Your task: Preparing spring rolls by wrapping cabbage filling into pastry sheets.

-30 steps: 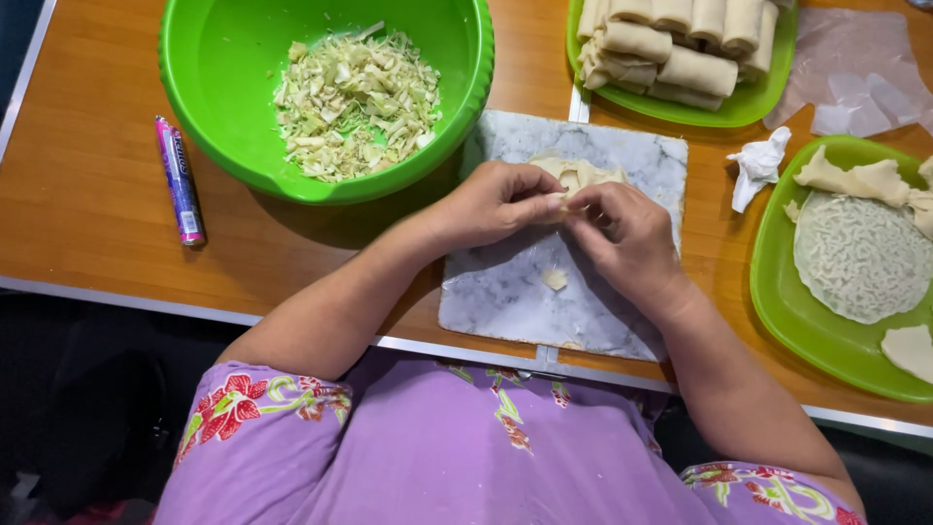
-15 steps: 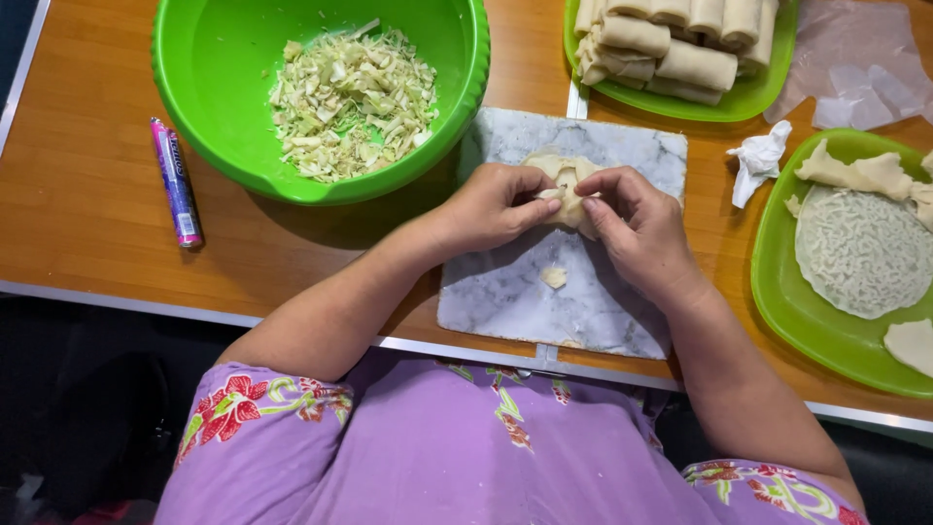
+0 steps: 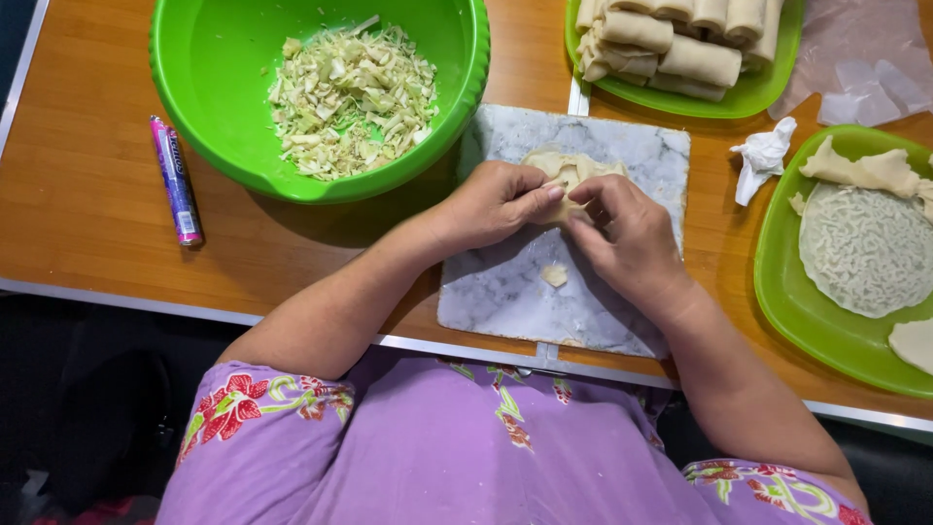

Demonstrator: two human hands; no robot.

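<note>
A wooden table (image 3: 87, 185) holds one large green bowl (image 3: 194, 107) of shredded cabbage (image 3: 350, 97). Near the right edge are two green plates: the far plate (image 3: 748, 97) is stacked with finished rolls (image 3: 680, 39), and the near plate (image 3: 816, 321) holds thin round wrappers (image 3: 865, 248). In the middle lies one marble slab (image 3: 505, 292). On it, the left hand (image 3: 496, 204) and right hand (image 3: 627, 238) pinch one wrapper (image 3: 573, 167) between their fingertips. One crumpled tissue (image 3: 763, 156) sits right of the slab; one purple tube (image 3: 175, 180) lies left of the bowl; one dough scrap (image 3: 554, 275) lies beneath the hands.
</note>
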